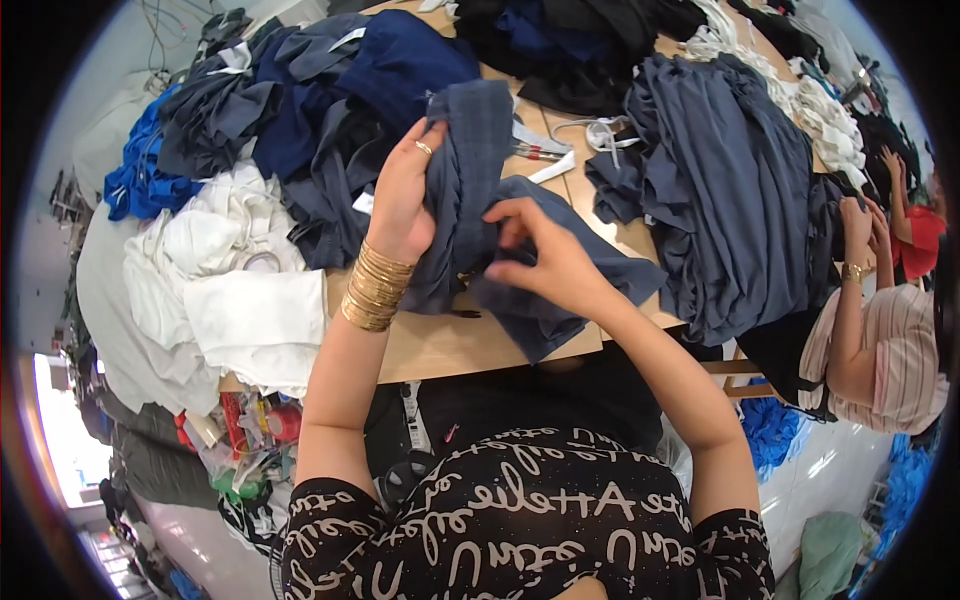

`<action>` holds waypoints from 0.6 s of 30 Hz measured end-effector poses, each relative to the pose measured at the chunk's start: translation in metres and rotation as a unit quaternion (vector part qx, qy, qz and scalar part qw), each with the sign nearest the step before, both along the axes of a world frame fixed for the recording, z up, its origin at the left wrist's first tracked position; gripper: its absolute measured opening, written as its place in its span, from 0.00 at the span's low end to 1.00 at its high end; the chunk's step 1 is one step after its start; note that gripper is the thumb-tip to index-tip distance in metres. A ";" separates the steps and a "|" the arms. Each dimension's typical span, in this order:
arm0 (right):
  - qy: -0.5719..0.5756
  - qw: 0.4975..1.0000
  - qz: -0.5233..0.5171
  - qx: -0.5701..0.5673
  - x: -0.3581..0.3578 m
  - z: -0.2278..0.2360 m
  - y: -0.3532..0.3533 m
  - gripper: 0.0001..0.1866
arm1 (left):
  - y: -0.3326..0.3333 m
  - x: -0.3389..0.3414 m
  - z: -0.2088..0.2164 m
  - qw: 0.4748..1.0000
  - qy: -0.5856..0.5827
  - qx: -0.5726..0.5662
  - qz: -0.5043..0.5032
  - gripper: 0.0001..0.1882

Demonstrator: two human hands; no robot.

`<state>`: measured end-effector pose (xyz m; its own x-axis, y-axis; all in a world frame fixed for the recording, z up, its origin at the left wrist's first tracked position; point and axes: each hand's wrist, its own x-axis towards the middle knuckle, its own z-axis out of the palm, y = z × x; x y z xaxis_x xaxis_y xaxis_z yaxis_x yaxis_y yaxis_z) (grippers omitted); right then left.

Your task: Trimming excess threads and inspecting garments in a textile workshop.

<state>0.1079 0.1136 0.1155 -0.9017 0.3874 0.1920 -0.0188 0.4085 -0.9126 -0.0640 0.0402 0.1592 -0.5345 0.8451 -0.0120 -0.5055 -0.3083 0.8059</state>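
Head view: at the centre of the wooden worktop point(440, 345), the left hand point(400, 195) grips a bunched grey-blue garment point(470, 190), fingers pressed around its fold. The right hand point(545, 260) pinches the same cloth lower down. White fabric point(240, 290) lies at nine o'clock, a grey pile point(730, 190) at two o'clock.

Grey-blue fabric piece point(470, 190) — bunched, crumpled, raised upright at its top; lower end draped on wooden table edge.
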 end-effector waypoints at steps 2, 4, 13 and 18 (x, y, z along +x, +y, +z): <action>-0.027 0.996 -0.087 0.025 -0.001 0.000 0.009 0.15 | -0.004 -0.024 -0.008 0.994 -0.108 -0.009 0.018 0.14; 0.061 0.964 -0.198 0.165 0.002 0.001 0.024 0.08 | -0.025 -0.051 -0.012 0.997 -0.078 0.022 0.020 0.14; 0.082 0.962 -0.029 0.259 -0.001 -0.033 -0.047 0.15 | -0.078 -0.048 -0.065 0.753 0.560 -0.223 0.262 0.10; -0.146 0.925 0.000 0.352 -0.024 -0.080 -0.038 0.10 | -0.118 0.019 -0.092 0.793 0.546 -0.264 0.059 0.15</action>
